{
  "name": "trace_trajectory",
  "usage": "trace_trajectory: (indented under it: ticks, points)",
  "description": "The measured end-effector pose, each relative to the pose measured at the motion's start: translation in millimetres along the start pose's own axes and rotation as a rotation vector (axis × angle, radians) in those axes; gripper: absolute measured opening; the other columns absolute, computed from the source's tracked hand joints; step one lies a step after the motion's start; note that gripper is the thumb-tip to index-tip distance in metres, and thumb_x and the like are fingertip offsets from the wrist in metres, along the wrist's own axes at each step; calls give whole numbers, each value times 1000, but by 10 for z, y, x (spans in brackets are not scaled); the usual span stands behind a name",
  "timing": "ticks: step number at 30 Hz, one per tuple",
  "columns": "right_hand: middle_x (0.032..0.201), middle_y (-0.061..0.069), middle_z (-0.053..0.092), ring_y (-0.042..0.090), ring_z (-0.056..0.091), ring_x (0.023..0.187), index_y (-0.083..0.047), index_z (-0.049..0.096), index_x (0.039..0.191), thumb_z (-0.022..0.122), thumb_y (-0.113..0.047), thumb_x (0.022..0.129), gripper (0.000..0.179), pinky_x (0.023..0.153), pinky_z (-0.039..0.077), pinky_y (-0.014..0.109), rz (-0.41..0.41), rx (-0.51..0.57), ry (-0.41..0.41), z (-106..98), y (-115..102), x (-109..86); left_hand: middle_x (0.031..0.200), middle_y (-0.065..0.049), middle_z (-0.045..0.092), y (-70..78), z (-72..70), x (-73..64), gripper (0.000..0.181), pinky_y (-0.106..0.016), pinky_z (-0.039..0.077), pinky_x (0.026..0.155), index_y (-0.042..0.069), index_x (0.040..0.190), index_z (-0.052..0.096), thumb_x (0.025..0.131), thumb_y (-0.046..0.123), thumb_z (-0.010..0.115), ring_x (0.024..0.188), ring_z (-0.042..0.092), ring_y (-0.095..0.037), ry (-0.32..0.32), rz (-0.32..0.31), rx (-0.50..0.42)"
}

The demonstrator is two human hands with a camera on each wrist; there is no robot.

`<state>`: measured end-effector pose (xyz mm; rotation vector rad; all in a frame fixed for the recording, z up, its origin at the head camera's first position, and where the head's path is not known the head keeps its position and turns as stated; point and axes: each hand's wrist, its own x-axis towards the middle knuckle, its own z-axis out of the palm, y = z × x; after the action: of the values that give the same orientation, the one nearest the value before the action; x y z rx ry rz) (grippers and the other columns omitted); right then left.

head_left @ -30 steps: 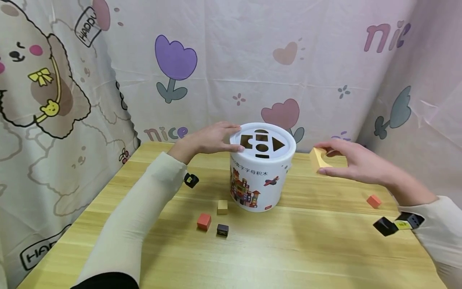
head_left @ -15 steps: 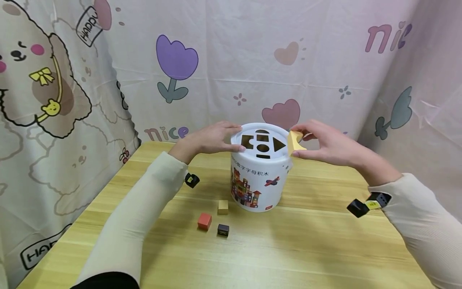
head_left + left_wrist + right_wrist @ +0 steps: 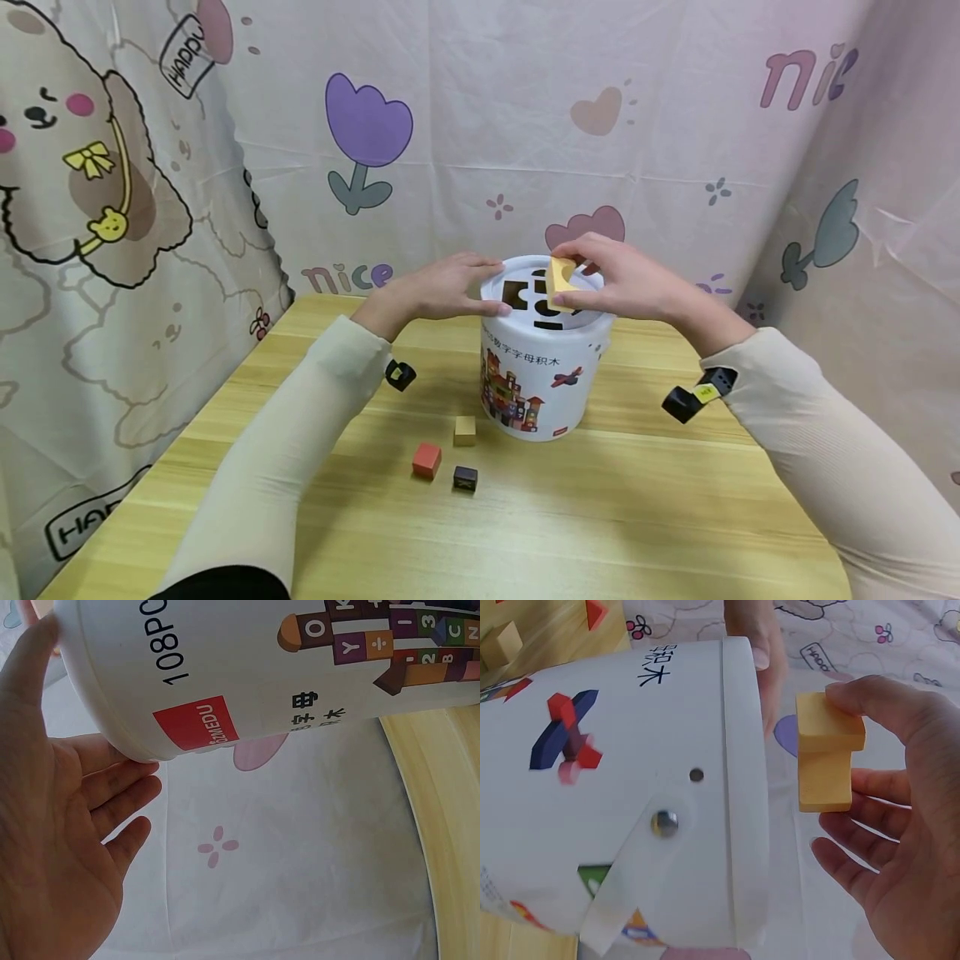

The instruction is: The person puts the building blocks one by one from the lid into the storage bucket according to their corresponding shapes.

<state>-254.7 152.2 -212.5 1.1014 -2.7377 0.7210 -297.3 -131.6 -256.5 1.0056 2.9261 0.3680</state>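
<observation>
In the head view a white bucket (image 3: pixel 536 379) with printed pictures stands upright on the table. Its white lid (image 3: pixel 501 283) has cut-out holes of several shapes. My left hand (image 3: pixel 438 287) rests against the lid's left rim, thumb on the near side; in the left wrist view the fingers (image 3: pixel 124 784) look fairly straight. Above the lid, my right hand (image 3: pixel 626 279) pinches a yellow arch block (image 3: pixel 559 283) between thumb and fingers, its curved notch facing the palm. The block overlaps some of the holes in the head view; from the right wrist, a gap shows between block (image 3: pixel 826 750) and lid edge.
In front of the bucket lie a small yellow block (image 3: pixel 465 432), a red block (image 3: pixel 427 461) and a dark block (image 3: pixel 465 478) on the wooden table (image 3: pixel 600 525). A printed curtain (image 3: pixel 465 125) hangs behind the table and along its sides.
My right hand has carried the yellow arch block leftward from beside the bucket to over its lid. The left hand stays at the rim.
</observation>
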Motion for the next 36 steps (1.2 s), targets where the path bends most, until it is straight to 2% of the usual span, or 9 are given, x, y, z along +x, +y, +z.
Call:
trace_trajectory:
  ticks: [4, 11, 16, 24, 29, 36]
  points:
    - [118, 0, 55, 17, 52, 108, -14, 57, 133, 74, -45, 84, 59, 93, 45, 41, 20, 0, -23, 50, -23, 141, 157, -3, 31, -3, 3, 5, 98, -49, 24, 115, 17, 154, 32, 82, 80, 48, 143, 25, -24, -1, -5, 1]
    - [120, 4, 55, 25, 55, 112, -10, 55, 137, 71, -46, 86, 65, 95, 47, 43, 66, -12, -95, 125, -61, 393, 157, -4, 31, -3, 6, 1, 98, -52, 25, 114, 18, 154, 32, 81, 81, 47, 143, 25, -25, 4, -10, -1]
    - [125, 4, 55, 21, 53, 113, -11, 53, 138, 69, -43, 87, 63, 95, 47, 40, 81, -10, -129, 190, -67, 522, 157, -4, 30, -4, 8, -6, 99, -52, 25, 114, 19, 155, 31, 81, 82, 47, 143, 25, -25, 4, -12, 2]
    - [126, 5, 56, 23, 53, 114, -10, 53, 136, 70, -41, 87, 61, 95, 45, 40, 97, -7, -158, 302, -43, 609, 157, -4, 30, -3, 4, 2, 99, -51, 25, 114, 18, 155, 31, 81, 81, 47, 143, 24, -25, 2, 4, -1]
    - [119, 5, 58, 21, 54, 105, -9, 53, 135, 71, -43, 86, 62, 88, 47, 38, 98, -20, -181, 355, -45, 630, 156, -5, 32, -12, 4, 4, 98, -50, 26, 114, 15, 154, 31, 82, 80, 48, 143, 26, -25, 6, 22, -1]
    - [106, 3, 59, 19, 54, 93, -10, 57, 130, 70, -41, 86, 55, 79, 46, 34, 88, -37, -201, 405, -22, 649, 156, -6, 32, -2, 3, 5, 101, -52, 26, 113, 17, 155, 30, 80, 82, 47, 142, 27, -26, 1, 15, -18]
